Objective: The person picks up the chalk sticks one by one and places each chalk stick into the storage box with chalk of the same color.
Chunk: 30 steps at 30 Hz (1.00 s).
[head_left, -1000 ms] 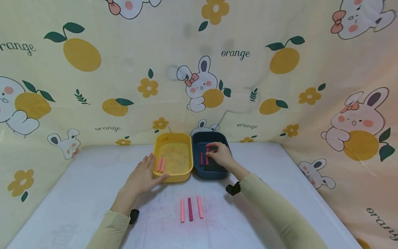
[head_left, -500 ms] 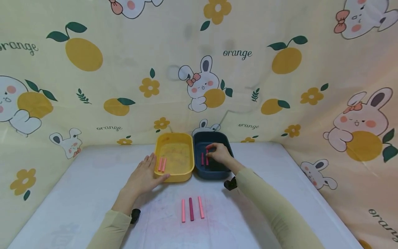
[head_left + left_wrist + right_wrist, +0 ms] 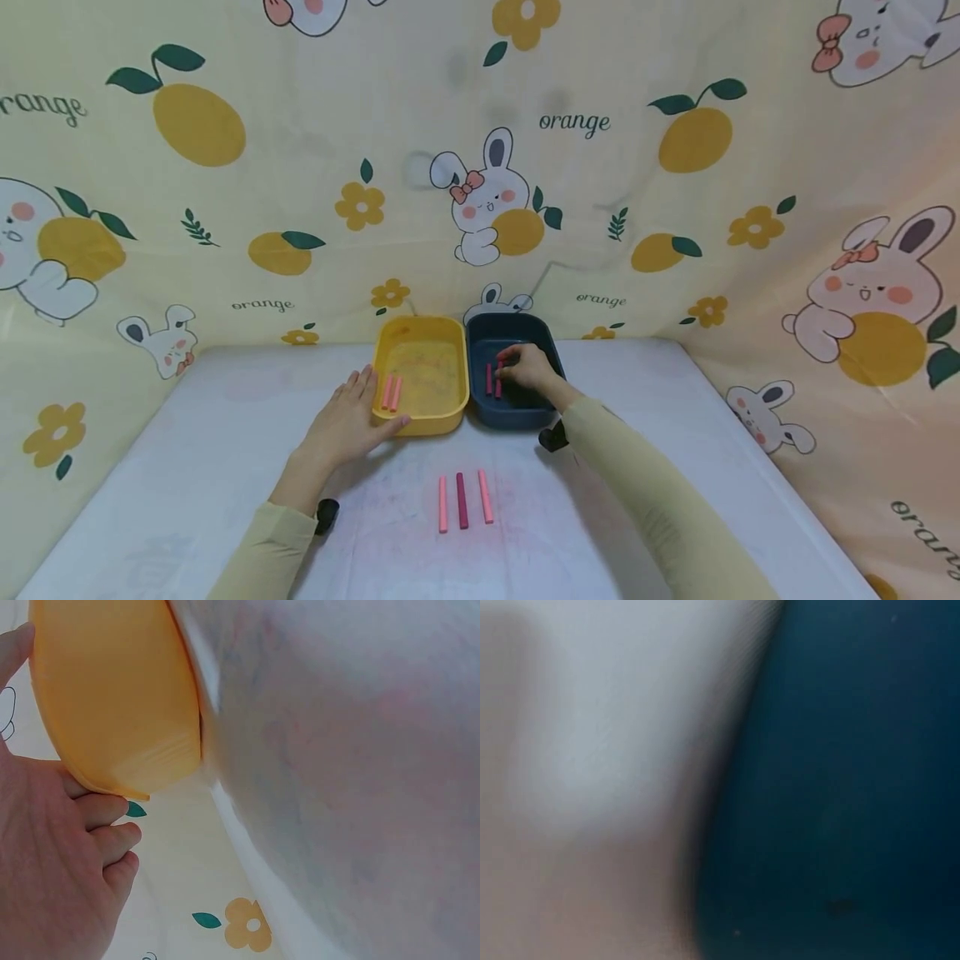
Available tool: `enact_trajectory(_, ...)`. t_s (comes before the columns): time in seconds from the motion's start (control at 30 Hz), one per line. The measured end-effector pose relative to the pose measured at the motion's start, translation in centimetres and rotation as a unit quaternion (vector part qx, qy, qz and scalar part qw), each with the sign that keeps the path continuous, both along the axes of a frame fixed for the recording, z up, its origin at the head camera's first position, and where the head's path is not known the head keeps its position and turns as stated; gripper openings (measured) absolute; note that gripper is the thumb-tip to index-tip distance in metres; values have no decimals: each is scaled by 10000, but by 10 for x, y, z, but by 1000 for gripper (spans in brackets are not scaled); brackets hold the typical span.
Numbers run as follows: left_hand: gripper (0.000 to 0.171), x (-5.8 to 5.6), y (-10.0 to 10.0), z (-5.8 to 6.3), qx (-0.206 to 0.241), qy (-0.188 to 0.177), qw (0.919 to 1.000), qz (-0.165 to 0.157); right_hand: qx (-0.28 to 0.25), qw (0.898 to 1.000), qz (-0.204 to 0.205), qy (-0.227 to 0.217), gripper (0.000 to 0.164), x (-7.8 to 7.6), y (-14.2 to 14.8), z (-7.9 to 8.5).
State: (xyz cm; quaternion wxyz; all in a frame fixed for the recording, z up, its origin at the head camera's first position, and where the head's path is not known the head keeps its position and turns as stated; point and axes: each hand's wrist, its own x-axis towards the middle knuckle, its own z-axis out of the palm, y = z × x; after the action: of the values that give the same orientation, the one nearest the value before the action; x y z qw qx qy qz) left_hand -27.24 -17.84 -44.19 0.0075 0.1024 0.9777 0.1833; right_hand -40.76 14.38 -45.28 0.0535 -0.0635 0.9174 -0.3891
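My left hand (image 3: 348,425) rests on the near-left corner of a yellow box (image 3: 431,425), fingers along its side and thumb at the front. Two light pink chalk sticks (image 3: 396,394) lie inside it, at the left. Inside the dark blue box (image 3: 517,418) to its right, my right hand (image 3: 529,370) pinches a dark pink chalk stick (image 3: 498,388), low beside another dark pink chalk stick (image 3: 489,380). Whether the held stick touches the bottom, I cannot tell. The right wrist view is blurred, showing the blue box's wall (image 3: 840,780) but not the chalk.
On the white tabletop in front of the boxes lie a light pink chalk stick (image 3: 442,504), a dark pink chalk stick (image 3: 462,500) and another light pink chalk stick (image 3: 486,497). A printed cloth (image 3: 405,100) hangs behind the table. The boxes stand side by side.
The right hand has lowered the dark pink chalk stick slightly into the blue box, beside the other one. The left hand stays on the yellow box. The head view has shifted a little.
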Motion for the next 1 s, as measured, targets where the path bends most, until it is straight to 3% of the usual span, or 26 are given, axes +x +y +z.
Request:
enact_trajectory(0.27,115,-2,-1,-1,-55,-62,10000,38,211,9995,-23,-246,31,-5,-4,-4)
enact_trajectory(0.7,117,-2,-1,-1,-40,-122,9999,80,300,9992,54,-258,30,-4,-5,-4)
enact_trajectory(1.0,117,-1,-1,-2,-70,-92,9999,68,178,9998,60,-75,34,0,-1,5)
